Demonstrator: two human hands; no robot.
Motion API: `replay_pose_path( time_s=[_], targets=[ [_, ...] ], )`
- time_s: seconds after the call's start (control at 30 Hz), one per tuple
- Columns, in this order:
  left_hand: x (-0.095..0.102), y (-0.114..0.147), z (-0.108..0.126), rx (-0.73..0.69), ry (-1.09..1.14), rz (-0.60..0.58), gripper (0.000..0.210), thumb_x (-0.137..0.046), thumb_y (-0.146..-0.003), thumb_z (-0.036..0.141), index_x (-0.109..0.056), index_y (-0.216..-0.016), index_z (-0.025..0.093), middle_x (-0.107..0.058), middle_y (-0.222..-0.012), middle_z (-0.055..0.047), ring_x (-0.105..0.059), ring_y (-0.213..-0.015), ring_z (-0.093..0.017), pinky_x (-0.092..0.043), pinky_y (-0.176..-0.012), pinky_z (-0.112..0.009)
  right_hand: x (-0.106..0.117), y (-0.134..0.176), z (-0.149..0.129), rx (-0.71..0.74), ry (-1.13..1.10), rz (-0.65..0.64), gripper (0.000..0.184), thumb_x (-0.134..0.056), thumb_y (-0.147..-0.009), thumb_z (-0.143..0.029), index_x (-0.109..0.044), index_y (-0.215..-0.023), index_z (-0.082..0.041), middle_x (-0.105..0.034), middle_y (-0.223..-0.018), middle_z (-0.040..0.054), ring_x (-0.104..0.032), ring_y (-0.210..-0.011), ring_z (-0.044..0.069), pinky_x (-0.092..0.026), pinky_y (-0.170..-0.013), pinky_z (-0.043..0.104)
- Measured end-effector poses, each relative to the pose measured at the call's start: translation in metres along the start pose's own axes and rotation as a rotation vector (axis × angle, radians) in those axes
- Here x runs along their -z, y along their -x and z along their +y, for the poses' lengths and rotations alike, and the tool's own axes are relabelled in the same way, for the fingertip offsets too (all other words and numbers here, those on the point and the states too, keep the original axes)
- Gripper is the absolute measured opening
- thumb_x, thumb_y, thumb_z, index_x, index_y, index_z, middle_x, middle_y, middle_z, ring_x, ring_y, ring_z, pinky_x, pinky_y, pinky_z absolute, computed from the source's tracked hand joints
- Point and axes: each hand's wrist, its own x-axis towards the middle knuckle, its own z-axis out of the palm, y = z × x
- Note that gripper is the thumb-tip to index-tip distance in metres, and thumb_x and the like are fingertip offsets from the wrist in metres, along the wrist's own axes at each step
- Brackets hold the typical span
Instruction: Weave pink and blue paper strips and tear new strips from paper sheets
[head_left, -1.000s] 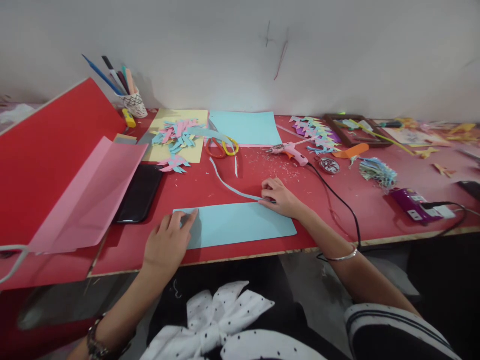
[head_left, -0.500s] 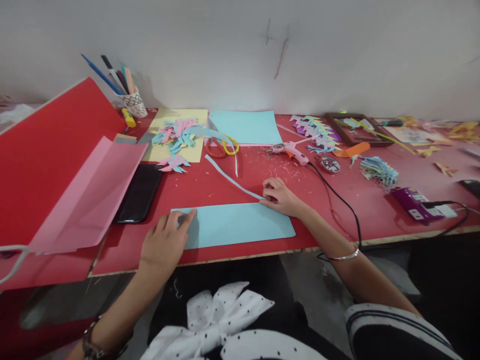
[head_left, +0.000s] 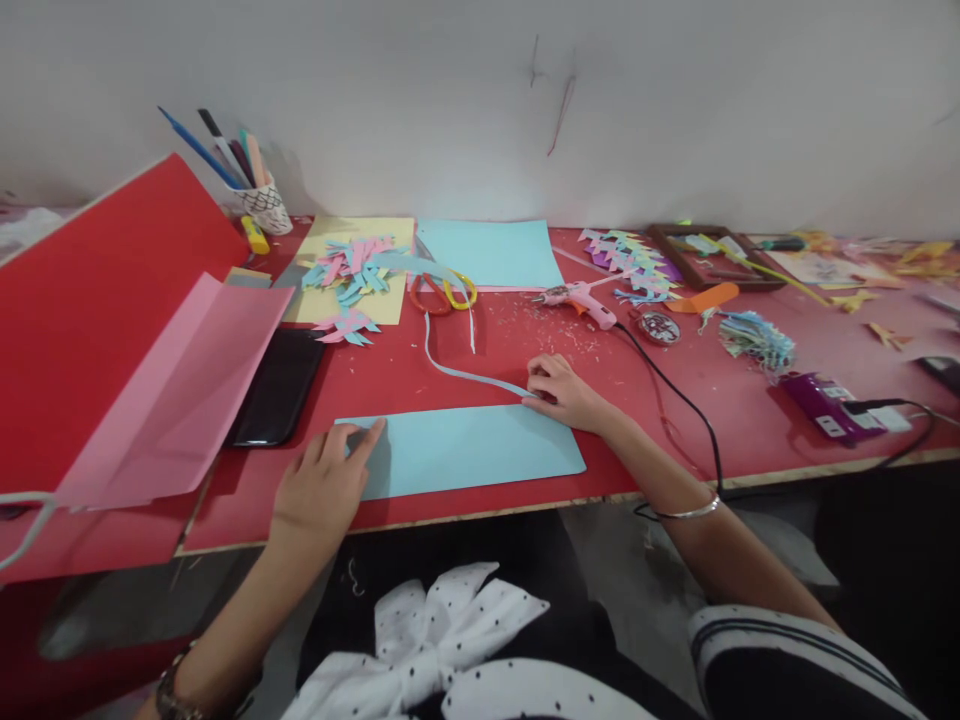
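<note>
A long sheet of light blue paper (head_left: 465, 450) lies near the table's front edge. My left hand (head_left: 322, 485) rests on its left end, index finger stretched along the upper corner and the other fingers partly bent. Above the sheet's right part, my right hand (head_left: 566, 393) is closed in a pinch on one end of a narrow blue paper strip (head_left: 476, 378). From there the strip curves left and away across the red table. Scissors (head_left: 444, 292) with red and yellow handles lie beyond, partly under another curled strip.
A pink glue gun (head_left: 581, 300) with a black cord lies behind my right hand. Cut paper pieces (head_left: 356, 268) cover a yellow sheet. To the left are a black phone (head_left: 279, 385), pink paper (head_left: 180, 400) and a pen cup (head_left: 264, 205). A purple box (head_left: 831, 408) sits right.
The strip's free end has swung right and away, and the strip now bends more. The blue sheet and my left hand have shifted slightly left. My right hand keeps its pinch.
</note>
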Motion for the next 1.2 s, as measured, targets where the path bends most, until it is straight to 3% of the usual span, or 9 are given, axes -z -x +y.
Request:
replay_pose_path(
  time_s=[0.4,0.6,0.83,1.03,1.2],
  targets=[
    [0.001,0.001,-0.003,0.020,0.034,-0.020,0.047,-0.034,-0.079,0.008,-0.047,-0.121,0.027,-0.055,-0.103,-0.007,-0.053,-0.092,-0.019,-0.044,-0.075,-0.030,-0.003,0.002,-0.001,-0.036,0.048,0.028,0.032,-0.033,-0.086,-0.034,-0.047,-0.062,-0.018,-0.044,-0.086,0.0069,-0.040,-0.079,0.018,-0.034,-0.077,0.035],
    [-0.004,0.002,-0.009,0.012,0.041,0.000,0.047,-0.035,-0.079,0.009,-0.047,-0.121,0.026,-0.055,-0.103,-0.007,-0.052,-0.091,-0.020,-0.044,-0.073,-0.029,0.002,0.003,0.000,-0.007,0.022,-0.022,0.031,-0.038,-0.084,-0.039,-0.048,-0.063,-0.018,-0.044,-0.087,0.0070,-0.040,-0.081,0.018,-0.034,-0.078,0.035],
    [-0.002,0.003,-0.010,0.018,0.050,-0.035,0.046,-0.034,-0.079,0.009,-0.047,-0.121,0.024,-0.054,-0.103,-0.008,-0.052,-0.092,-0.020,-0.044,-0.073,-0.030,-0.001,0.004,0.000,-0.012,0.032,0.002,0.030,-0.035,-0.085,-0.033,-0.051,-0.065,-0.018,-0.045,-0.087,0.0073,-0.041,-0.080,0.018,-0.033,-0.078,0.036],
    [-0.003,0.003,-0.009,0.020,0.049,0.001,0.047,-0.034,-0.078,0.009,-0.048,-0.119,0.027,-0.054,-0.102,-0.007,-0.051,-0.091,-0.019,-0.045,-0.072,-0.029,-0.001,0.003,-0.003,-0.043,0.072,0.025,0.030,-0.033,-0.086,-0.029,-0.050,-0.063,-0.018,-0.047,-0.086,0.0072,-0.041,-0.079,0.018,-0.034,-0.077,0.036],
    [-0.005,0.005,-0.014,0.020,0.050,0.010,0.046,-0.033,-0.079,0.009,-0.047,-0.120,0.025,-0.054,-0.102,-0.008,-0.052,-0.090,-0.020,-0.044,-0.071,-0.029,0.000,0.004,-0.002,-0.022,0.034,0.029,0.029,-0.041,-0.083,-0.033,-0.047,-0.059,-0.018,-0.047,-0.087,0.0071,-0.042,-0.079,0.018,-0.034,-0.077,0.035]
  ],
)
